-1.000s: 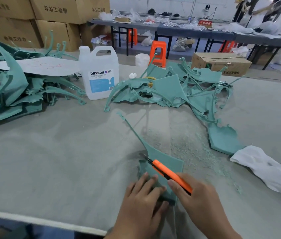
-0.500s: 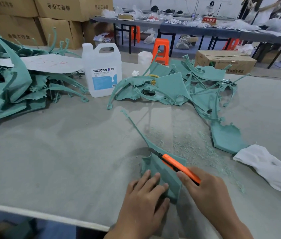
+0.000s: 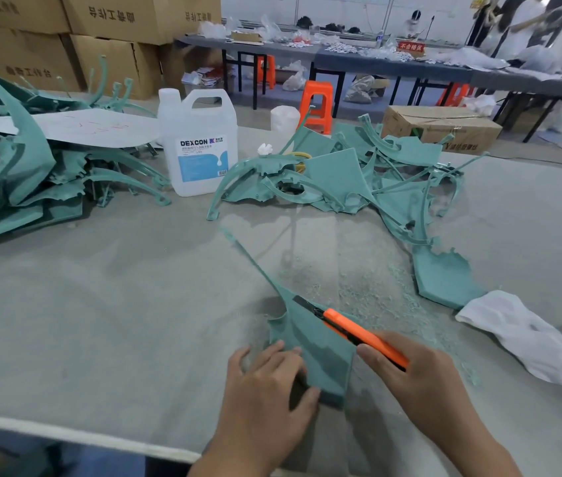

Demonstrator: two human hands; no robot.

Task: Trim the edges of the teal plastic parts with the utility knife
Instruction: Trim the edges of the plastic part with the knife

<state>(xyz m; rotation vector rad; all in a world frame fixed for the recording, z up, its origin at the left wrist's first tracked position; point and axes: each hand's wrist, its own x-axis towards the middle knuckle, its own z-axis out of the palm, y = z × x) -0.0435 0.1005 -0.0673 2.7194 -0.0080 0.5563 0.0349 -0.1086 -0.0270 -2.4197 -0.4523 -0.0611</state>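
Observation:
A teal plastic part [image 3: 321, 349] with a long thin spike running up-left lies on the grey table [image 3: 100, 321] near the front edge. My left hand [image 3: 266, 383] holds its near left side, fingers on top and thumb at its edge. My right hand [image 3: 420, 380] grips an orange utility knife [image 3: 358, 330]; the dark blade tip rests on the part's upper edge where the spike begins. Teal shavings [image 3: 369, 280] are scattered just beyond the part.
Piles of teal parts lie at the far left [image 3: 14, 180] and in the far middle [image 3: 348, 177]. A white DEXCON jug [image 3: 200, 146] stands between them. One flat teal piece [image 3: 445, 277] and a white cloth [image 3: 527, 335] lie to the right.
The knife has slid up along the part's edge toward the spike. The part shifted slightly under my left hand.

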